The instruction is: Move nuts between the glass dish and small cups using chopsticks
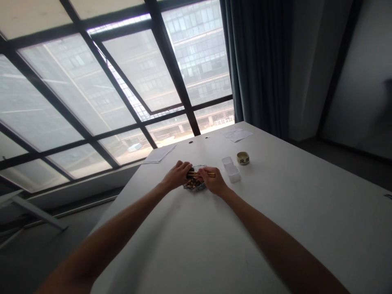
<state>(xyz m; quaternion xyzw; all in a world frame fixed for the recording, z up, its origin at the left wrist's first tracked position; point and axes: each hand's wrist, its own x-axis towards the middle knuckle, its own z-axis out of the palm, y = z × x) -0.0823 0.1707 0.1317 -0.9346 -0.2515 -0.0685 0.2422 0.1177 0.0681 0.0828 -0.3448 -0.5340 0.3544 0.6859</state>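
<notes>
White table [275, 212] bears papers [159, 154], clear boxes [232, 168], a dish [192, 186], perhaps tape [243, 158].

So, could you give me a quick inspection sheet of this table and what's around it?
Surface: white table, smooth.
Job's things: clear dish of dark brown bits; wooden sticks over it.
Clutter: two clear plastic tubs, small round cup, papers.
Hands: right hand grips the wooden sticks; left hand curled at the dish, grip unclear.
Cables: nothing seen.
Surroundings: big window, dark curtain.
</notes>
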